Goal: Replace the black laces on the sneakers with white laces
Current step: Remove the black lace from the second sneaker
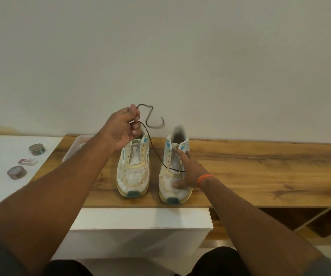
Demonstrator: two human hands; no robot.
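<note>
Two worn white sneakers stand side by side on the wooden table, toes toward me. The left sneaker has bare eyelets with no lace in it. My left hand is raised above it and pinches a black lace; the lace runs taut down to the lowest eyelets of the right sneaker, and its free end curls in the air behind my fingers. My right hand grips the right sneaker's outer side, thumb on the toe and fingers along the collar.
A clear plastic tray stands behind my left forearm at the table's left end, with something white in it. On the white surface at left lie two round tins and a small flat box. A white cabinet sits below the table front.
</note>
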